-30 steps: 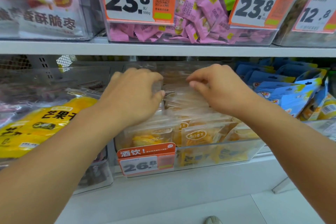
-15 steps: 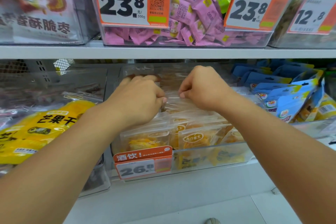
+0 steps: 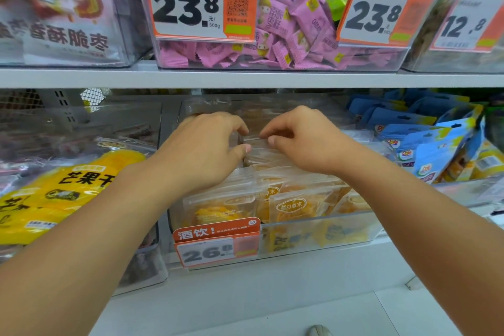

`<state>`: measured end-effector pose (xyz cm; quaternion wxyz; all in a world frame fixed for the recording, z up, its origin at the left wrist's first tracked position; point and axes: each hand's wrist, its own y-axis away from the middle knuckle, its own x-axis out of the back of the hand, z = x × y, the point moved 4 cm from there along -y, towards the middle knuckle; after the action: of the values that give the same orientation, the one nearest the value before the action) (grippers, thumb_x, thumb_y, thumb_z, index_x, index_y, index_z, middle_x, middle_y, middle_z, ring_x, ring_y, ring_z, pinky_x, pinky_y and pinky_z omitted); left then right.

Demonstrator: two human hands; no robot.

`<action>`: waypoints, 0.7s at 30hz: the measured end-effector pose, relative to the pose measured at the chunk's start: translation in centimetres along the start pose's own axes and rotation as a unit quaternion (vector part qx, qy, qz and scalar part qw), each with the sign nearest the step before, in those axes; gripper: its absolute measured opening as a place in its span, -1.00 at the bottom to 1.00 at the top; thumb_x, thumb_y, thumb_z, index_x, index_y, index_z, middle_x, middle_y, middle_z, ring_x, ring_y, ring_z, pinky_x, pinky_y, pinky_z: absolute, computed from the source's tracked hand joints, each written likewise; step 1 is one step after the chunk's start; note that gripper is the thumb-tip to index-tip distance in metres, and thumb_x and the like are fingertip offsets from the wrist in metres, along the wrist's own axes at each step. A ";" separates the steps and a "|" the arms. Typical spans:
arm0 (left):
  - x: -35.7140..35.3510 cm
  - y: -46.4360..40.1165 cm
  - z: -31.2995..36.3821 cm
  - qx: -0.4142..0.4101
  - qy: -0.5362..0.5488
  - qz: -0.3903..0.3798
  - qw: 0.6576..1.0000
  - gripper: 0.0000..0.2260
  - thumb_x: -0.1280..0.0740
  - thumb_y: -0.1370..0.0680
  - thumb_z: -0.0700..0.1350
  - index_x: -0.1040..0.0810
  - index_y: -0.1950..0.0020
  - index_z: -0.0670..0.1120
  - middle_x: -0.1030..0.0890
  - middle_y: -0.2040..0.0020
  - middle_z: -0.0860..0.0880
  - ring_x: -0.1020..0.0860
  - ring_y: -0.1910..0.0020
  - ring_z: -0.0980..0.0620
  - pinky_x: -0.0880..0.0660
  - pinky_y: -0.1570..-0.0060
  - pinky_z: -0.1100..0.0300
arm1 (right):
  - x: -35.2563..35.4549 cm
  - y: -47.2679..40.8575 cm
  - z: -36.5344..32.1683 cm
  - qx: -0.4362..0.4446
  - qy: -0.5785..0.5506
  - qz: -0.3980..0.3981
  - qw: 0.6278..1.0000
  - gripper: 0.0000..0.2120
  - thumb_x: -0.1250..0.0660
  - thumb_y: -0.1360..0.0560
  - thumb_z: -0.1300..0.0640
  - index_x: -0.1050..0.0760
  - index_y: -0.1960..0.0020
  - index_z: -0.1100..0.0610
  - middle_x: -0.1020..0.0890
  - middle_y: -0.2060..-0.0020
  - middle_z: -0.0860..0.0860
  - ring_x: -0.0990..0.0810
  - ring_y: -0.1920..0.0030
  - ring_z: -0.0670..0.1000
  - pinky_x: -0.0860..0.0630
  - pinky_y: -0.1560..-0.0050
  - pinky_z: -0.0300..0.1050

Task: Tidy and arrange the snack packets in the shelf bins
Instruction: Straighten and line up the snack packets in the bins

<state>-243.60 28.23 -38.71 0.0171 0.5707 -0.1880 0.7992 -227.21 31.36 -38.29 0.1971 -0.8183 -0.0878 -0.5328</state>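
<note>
I see left hand [image 3: 207, 150], right hand [image 3: 305, 142] pinching clear snack packets [image 3: 294, 204] in bin [image 3: 327, 234] tagged 26.8 [image 3: 215, 248]; Dole pouches [image 3: 420, 150] right.

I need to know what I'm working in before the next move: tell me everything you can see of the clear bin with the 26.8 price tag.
The clear bin looks like transparent plastic, sitting on the lower shelf. An orange and white 26.8 price tag is fixed to its front wall at the left. It holds rows of see-through packets of orange-yellow snacks, standing roughly upright. The left hand and right hand both pinch packet tops further back.
</note>
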 end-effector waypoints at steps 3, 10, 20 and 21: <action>0.4 0.2 -0.5 -0.003 0.013 -0.003 1.000 -0.57 -0.21 -0.64 0.12 -0.40 -0.49 0.04 -0.47 -0.44 0.03 -0.44 -0.39 -0.03 -0.38 -0.38 -0.02 | 0.9 2.0 -0.2 0.011 0.048 0.041 0.998 -0.63 -0.25 -0.62 -0.06 -0.50 -0.38 0.02 -0.57 -0.28 0.00 -0.51 -0.30 0.01 -0.42 -0.32 -0.06; 0.0 3.4 -0.9 0.018 -0.090 -0.162 0.983 -0.38 0.19 -0.64 0.25 0.18 -0.64 0.01 0.14 -0.65 0.05 0.16 -0.61 0.12 0.23 -0.57 0.08 | -1.1 3.8 -2.2 -0.066 0.157 -0.178 0.969 -0.17 0.30 -0.48 -0.41 0.17 -0.64 0.00 0.06 -0.62 0.02 0.14 -0.61 0.00 0.26 -0.57 0.09; 8.3 11.7 -12.8 0.147 -0.011 0.150 0.978 -0.71 -0.33 -0.57 0.10 -0.64 -0.21 0.03 -0.68 -0.13 0.04 -0.61 -0.14 -0.01 -0.50 -0.15 0.08 | -3.2 2.1 -16.6 0.197 -0.040 0.031 0.979 -0.77 -0.27 -0.58 -0.10 -0.61 -0.13 -0.06 -0.69 -0.02 -0.15 -0.61 -0.06 -0.09 -0.53 -0.08 -0.04; 8.2 12.2 -14.1 0.200 -0.024 0.108 0.974 -0.66 -0.36 -0.54 0.14 -0.62 -0.25 0.02 -0.67 -0.16 0.01 -0.60 -0.17 -0.05 -0.50 -0.16 0.06 | -4.2 1.2 -17.4 0.184 -0.013 0.009 0.983 -0.74 -0.29 -0.58 -0.10 -0.59 -0.19 -0.03 -0.68 -0.08 -0.10 -0.60 -0.12 -0.03 -0.53 -0.12 0.00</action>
<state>-262.23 19.89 -38.50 -0.1880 0.5584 -0.0852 0.8035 -243.07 23.31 -36.18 0.3481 -0.7752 -0.1798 -0.4955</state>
